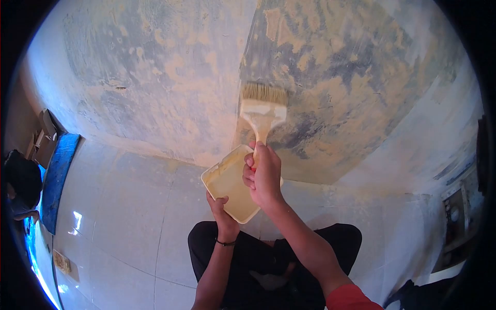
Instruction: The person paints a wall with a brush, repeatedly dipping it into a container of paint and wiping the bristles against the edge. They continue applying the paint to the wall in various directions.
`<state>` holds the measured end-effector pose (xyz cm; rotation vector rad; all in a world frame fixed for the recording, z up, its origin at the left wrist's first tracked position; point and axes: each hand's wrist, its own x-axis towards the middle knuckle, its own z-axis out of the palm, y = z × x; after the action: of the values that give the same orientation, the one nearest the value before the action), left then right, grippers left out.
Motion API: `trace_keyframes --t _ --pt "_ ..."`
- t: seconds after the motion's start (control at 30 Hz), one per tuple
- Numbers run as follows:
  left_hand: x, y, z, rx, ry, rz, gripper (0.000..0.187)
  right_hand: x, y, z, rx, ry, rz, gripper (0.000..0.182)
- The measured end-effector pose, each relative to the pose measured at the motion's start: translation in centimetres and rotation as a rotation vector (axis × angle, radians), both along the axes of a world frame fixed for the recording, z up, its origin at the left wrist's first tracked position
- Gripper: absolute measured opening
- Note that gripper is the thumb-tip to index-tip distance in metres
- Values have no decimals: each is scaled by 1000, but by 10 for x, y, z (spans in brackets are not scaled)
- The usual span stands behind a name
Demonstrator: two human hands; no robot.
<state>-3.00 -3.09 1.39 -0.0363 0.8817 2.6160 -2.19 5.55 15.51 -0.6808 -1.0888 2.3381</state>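
My right hand [265,173] is wrapped round the handle of a wide paintbrush [263,111], its bristles pointing up at the patchy wall [330,67]. Whether the bristle tips touch the wall is hard to tell. Below and to the left, my left hand [222,212] grips the near edge of a shallow cream tray [205,178], thumb over the rim. Pale, cream-coloured liquid covers the tray's bottom. The brush hand hides part of the tray's right side.
Pale floor tiles [129,206] stretch around my crossed legs [206,248]. A blue mat or board [61,175] and cardboard [45,139] lie at the left, near a dark figure [23,178]. A small yellowish block [62,262] is on the floor. A framed object [457,222] stands at right.
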Motion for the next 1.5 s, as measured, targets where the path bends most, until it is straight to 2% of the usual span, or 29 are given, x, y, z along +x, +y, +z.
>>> trace_keyframes --t 0.07,0.17,0.3,0.7,0.87,1.0,1.1,1.2,1.23,1.33,1.5 --pt "0 0 -3 2 14 -8 60 -1 3 12 174 51 6 23" --pt "1 0 -3 5 -19 -21 61 -6 7 39 250 113 -44 21" --pt "1 1 -6 5 -32 -25 62 -15 23 54 216 196 -51 24" --pt "0 1 -4 -4 -69 -40 61 -1 18 -7 -140 117 81 24" --pt "0 1 -7 -1 -97 -27 60 7 17 -26 -423 74 185 23" --pt "-1 1 -7 34 -76 -30 60 24 11 -30 -426 -7 187 22" --pt "-2 2 -5 29 -66 -27 60 45 17 -37 -309 -41 231 22" --pt "-1 2 -8 1 -50 -22 61 69 35 -39 -94 -174 275 24" --pt "-1 3 -9 -15 -47 -23 62 77 43 -38 -100 -177 275 24" --pt "2 6 -8 -57 -68 -51 62 102 68 -33 128 -360 445 26" --pt "8 13 -13 -50 -67 -103 61 136 86 -37 -71 -409 591 24"
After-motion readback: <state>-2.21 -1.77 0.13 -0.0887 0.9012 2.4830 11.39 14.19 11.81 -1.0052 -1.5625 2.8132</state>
